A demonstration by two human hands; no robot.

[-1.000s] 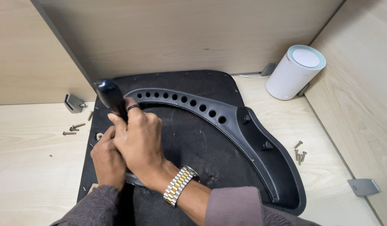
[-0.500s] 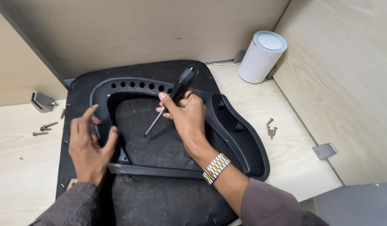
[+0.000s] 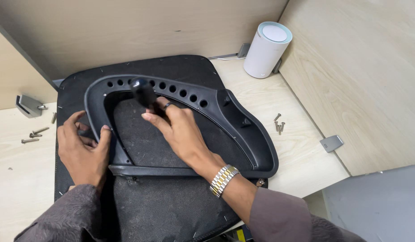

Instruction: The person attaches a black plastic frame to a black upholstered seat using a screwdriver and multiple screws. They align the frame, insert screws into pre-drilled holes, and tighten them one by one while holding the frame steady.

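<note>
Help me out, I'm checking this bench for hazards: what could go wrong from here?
The loose screws lie near the desk edge right of the black plastic frame; a nudge could knock them off. The right hand holds a screwdriver close to the left hand, which grips the frame's left side; a slip could jab it. The frame rests on a cushioned seat pad, so it may shift under pressure.

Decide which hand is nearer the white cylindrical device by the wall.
Right. The right hand, holding a black-handled screwdriver, lies closer to the white cylinder; the left hand grips the frame's far side.
</note>
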